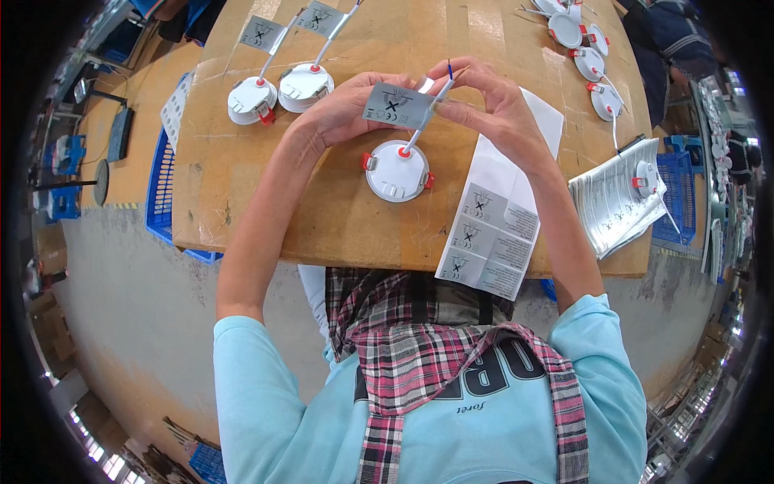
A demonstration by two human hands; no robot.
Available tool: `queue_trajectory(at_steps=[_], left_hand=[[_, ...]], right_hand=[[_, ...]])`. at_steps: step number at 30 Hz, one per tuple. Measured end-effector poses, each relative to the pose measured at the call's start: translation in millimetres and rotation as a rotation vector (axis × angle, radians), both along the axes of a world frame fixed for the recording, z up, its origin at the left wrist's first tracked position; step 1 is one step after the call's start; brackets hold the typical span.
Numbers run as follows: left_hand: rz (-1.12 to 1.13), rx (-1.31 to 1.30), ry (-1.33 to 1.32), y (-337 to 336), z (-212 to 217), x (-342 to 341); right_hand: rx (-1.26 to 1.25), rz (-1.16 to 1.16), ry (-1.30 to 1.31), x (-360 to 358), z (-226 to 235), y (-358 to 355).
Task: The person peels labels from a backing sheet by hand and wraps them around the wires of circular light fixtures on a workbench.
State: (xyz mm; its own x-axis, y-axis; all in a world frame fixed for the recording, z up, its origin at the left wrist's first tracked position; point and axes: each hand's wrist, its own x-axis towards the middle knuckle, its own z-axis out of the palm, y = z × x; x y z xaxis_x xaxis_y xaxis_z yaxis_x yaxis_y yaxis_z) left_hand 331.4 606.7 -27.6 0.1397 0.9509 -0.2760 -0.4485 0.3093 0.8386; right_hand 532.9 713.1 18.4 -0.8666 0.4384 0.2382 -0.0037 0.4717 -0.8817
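Both hands are busy at the table (pixel 322 218). Left hand (pixel 351 105) has its grip closed on a silver-grey label (pixel 395 105), right hand (pixel 504 113) is pinching the white cable (pixel 415 137) right by the label's edge. That cable runs down to the round white light (pixel 397 171) with red clips, lying flat on the table in front of the person, between the forearms.

As for containers: there's a blue basket (pixel 160 189) with slotted sides by the table's left edge, with a white perforated panel (pixel 174 109) at its far end. Can't tell what's inside. Another blue crate (pixel 677 194) sits off the right side, partly behind a stack of printed sheets (pixel 605 206) with a light (pixel 645 177) lying on top. Over on the far left you've got small blue bins (pixel 64 203), contents too small to make out, plus a blue crate (pixel 207 464) down at the bottom left.

Two lights with labelled cables (pixel 278 93) are upper left, and a label sheet (pixel 490 238) lies near the right forearm, hanging over the front edge.
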Motion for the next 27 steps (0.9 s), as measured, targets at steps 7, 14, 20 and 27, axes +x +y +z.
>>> queue_trajectory(at_steps=[7,14,20,27], left_hand=[[0.091,0.089,0.17,-2,16,10],[0.189,0.147,0.149,-7,15,6],[0.205,0.207,0.285,-5,24,-2],[0.259,0.198,0.135,-13,16,-3]], right_hand=[[-0.032,-0.08,-0.003,0,4,-6],[-0.122,-0.135,0.039,-2,-4,-9],[-0.328,-0.177,-0.029,-3,1,-16],[-0.088,-0.21,0.052,-3,-4,-14]])
